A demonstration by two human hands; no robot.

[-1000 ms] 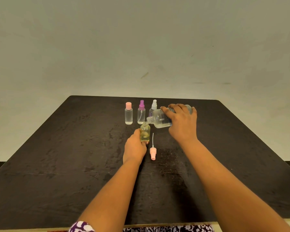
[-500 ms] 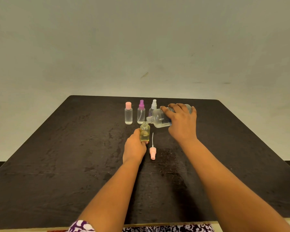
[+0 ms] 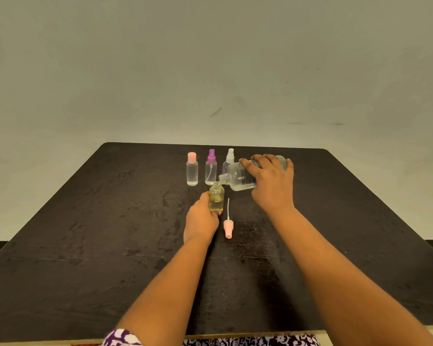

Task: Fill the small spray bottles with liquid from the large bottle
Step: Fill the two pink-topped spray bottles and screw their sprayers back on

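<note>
Pouring from the large bottle into a small open bottle, centre of the frame.

The right hand [image 3: 273, 183] grips the large bottle [image 3: 238, 177], tipped with its mouth over the small bottle [image 3: 216, 198], which the left hand [image 3: 201, 221] holds upright on the dark counter [image 3: 85, 245]. The large bottle's label print is too small to read. A pink sprayer [image 3: 228, 227] lies just right of the left hand; three capped bottles [image 3: 211, 168] stand behind.
</note>
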